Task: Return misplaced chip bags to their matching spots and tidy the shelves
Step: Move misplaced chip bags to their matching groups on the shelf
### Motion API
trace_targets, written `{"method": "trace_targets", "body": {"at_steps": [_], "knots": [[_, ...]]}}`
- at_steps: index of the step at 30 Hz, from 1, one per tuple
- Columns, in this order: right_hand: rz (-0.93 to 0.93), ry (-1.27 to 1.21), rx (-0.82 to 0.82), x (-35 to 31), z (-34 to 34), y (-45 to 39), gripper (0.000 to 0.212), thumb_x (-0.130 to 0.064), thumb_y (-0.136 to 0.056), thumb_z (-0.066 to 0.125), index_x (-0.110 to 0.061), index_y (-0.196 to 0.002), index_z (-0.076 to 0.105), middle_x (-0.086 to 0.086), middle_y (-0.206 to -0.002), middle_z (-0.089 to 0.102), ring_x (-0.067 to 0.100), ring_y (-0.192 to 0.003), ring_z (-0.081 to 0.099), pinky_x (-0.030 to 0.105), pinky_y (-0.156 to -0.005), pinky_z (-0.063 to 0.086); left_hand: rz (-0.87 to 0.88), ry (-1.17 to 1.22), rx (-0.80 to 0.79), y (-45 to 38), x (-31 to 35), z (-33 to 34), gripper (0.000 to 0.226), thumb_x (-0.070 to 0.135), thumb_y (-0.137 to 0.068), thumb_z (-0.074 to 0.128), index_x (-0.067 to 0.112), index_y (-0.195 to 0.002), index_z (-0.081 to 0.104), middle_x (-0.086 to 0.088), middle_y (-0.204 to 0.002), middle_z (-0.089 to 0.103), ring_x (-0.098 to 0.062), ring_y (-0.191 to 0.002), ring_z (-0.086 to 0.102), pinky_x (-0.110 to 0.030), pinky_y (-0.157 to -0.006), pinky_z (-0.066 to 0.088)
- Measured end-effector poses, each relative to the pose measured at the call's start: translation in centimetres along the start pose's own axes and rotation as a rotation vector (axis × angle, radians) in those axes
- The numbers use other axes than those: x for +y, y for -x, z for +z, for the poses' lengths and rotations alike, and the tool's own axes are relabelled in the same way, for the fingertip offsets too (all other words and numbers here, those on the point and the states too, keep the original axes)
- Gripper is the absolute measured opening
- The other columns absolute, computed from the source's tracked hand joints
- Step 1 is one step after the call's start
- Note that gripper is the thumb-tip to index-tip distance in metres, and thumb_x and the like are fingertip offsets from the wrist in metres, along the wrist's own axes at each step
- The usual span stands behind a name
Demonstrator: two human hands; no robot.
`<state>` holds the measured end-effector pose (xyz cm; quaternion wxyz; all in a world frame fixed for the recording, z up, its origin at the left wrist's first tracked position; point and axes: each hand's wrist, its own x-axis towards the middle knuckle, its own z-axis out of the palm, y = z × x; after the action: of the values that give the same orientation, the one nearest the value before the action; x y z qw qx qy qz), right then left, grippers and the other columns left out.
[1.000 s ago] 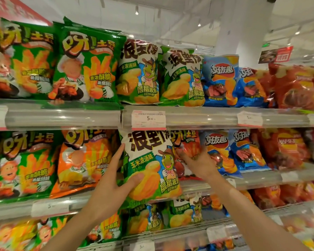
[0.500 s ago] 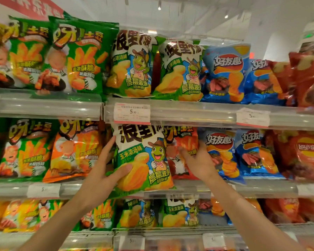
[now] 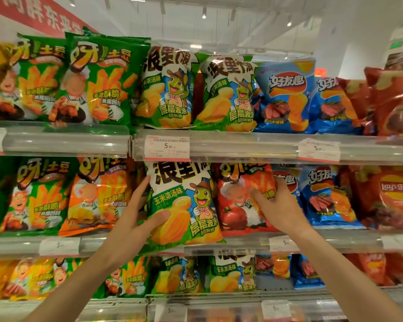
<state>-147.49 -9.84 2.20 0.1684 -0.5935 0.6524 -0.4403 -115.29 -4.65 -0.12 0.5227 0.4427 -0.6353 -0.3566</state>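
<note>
Hands meet the middle shelf (image 3: 335,241) from below, one on each of two neighbouring chip bags. The left hand (image 3: 135,219) holds the green-and-white turtle chip bag (image 3: 184,205): its thumb lies across the bag's lower front, and its long fingers (image 3: 141,194) run up the bag's left edge, spread fairly wide. That bag stands upright with its bottom hanging over the shelf's front lip. Just to the right of it, touching it, is the red tomato fries bag (image 3: 240,205), and the right hand (image 3: 277,205) grips this one, thumb on its front and fingers curled round its right edge. Left of the left hand stands an orange fries bag (image 3: 98,196); right of the right hand, blue chip bags (image 3: 323,196). Above both hands, two more turtle chip bags (image 3: 168,89) sit on the upper shelf (image 3: 242,145).
</note>
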Motion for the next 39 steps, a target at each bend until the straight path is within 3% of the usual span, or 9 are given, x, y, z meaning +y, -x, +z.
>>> {"method": "trace_targets", "body": {"at_steps": [3, 7, 10, 14, 19, 23, 28, 32, 39], "knots": [[0.035, 0.01, 0.006, 0.8, -1.7, 1.0, 0.087, -0.067, -0.084, 0.061, -0.02, -0.15, 0.03, -0.004, -0.11, 0.066, 0.026, -0.096, 0.067, 0.048, -0.088, 0.056, -0.034, 0.001, -0.013, -0.2, 0.6, 1.3, 0.087, 0.044, -0.08, 0.068, 0.062, -0.147, 0.017, 0.035, -0.129, 0.045, 0.007, -0.119, 0.054, -0.02, -0.077, 0.058], [0.082, 0.02, 0.047, 2.0, -3.8, 1.9, 0.09, -0.063, -0.086, 0.062, -0.019, -0.155, 0.024, 0.0, -0.127, 0.062, 0.029, -0.115, 0.061, 0.045, -0.097, 0.05, -0.034, -0.054, -0.038, -0.6, 1.2, 3.9, 0.087, 0.04, -0.086, 0.067, 0.058, -0.15, 0.012, 0.034, -0.13, 0.044, 0.021, -0.107, 0.053, -0.016, -0.078, 0.057], [0.091, -0.009, 0.077, 2.9, -5.3, 2.5, 0.087, -0.06, -0.087, 0.064, -0.02, -0.154, 0.026, -0.004, -0.119, 0.059, 0.029, -0.116, 0.06, 0.041, -0.094, 0.049, -0.049, -0.061, -0.04, -1.1, 1.8, 6.1, 0.083, 0.033, -0.091, 0.067, 0.055, -0.152, 0.016, 0.037, -0.127, 0.045, 0.023, -0.104, 0.054, -0.03, -0.095, 0.055], [0.111, -0.024, 0.077, 4.1, -7.4, 3.0, 0.085, -0.057, -0.088, 0.064, -0.019, -0.154, 0.027, -0.001, -0.118, 0.064, 0.027, -0.109, 0.064, 0.04, -0.09, 0.051, -0.027, -0.157, 0.009, -2.1, 2.7, 8.1, 0.072, 0.033, -0.096, 0.064, 0.048, -0.152, 0.021, 0.041, -0.118, 0.043, 0.014, -0.109, 0.055, -0.032, -0.101, 0.048], [0.12, -0.035, 0.102, 5.5, -9.0, 3.4, 0.089, -0.055, -0.089, 0.064, -0.018, -0.157, 0.022, -0.008, -0.078, 0.06, 0.005, -0.07, 0.06, 0.033, -0.064, 0.048, -0.037, -0.25, 0.07, -3.7, 2.2, 10.2, 0.074, 0.037, -0.095, 0.065, 0.043, -0.153, 0.019, 0.019, -0.136, 0.053, -0.011, -0.119, 0.058, -0.041, -0.106, 0.047], [0.119, -0.051, 0.11, 6.3, -9.8, 3.7, 0.088, -0.053, -0.088, 0.066, -0.019, -0.157, 0.023, -0.013, -0.085, 0.061, 0.003, -0.075, 0.06, 0.036, -0.078, 0.05, -0.052, -0.295, 0.06, -4.8, 1.9, 12.1, 0.077, 0.045, -0.093, 0.062, 0.042, -0.154, 0.014, 0.007, -0.148, 0.05, -0.021, -0.132, 0.051, -0.049, -0.112, 0.04], [0.119, -0.053, 0.103, 6.8, -10.3, 3.9, 0.083, -0.051, -0.09, 0.065, -0.021, -0.156, 0.025, -0.015, -0.086, 0.061, 0.004, -0.073, 0.061, 0.032, -0.065, 0.047, -0.059, -0.336, 0.095, -6.4, 2.7, 13.0, 0.072, 0.035, -0.1, 0.056, 0.034, -0.157, 0.013, 0.002, -0.16, 0.035, -0.024, -0.143, 0.038, -0.047, -0.118, 0.032], [0.129, -0.053, 0.1, 7.2, -10.3, 3.7, 0.084, -0.055, -0.087, 0.066, -0.022, -0.154, 0.027, -0.004, -0.104, 0.067, 0.017, -0.082, 0.067, 0.036, -0.072, 0.053, -0.061, -0.436, 0.098, -7.1, 2.5, 13.2, 0.069, 0.034, -0.102, 0.051, 0.032, -0.158, 0.011, -0.003, -0.162, 0.03, -0.029, -0.143, 0.038, -0.049, -0.116, 0.034], [0.117, -0.077, 0.088, 7.4, -9.6, 3.2, 0.083, -0.055, -0.087, 0.067, -0.021, -0.152, 0.029, -0.009, -0.104, 0.061, 0.025, -0.104, 0.063, 0.044, -0.091, 0.052, 0.048, -0.856, 0.096, -6.8, 1.0, 13.4, 0.062, 0.034, -0.105, 0.039, 0.007, -0.157, 0.018, -0.021, -0.127, 0.06, -0.036, -0.121, 0.05, -0.044, -0.104, 0.036]]}}
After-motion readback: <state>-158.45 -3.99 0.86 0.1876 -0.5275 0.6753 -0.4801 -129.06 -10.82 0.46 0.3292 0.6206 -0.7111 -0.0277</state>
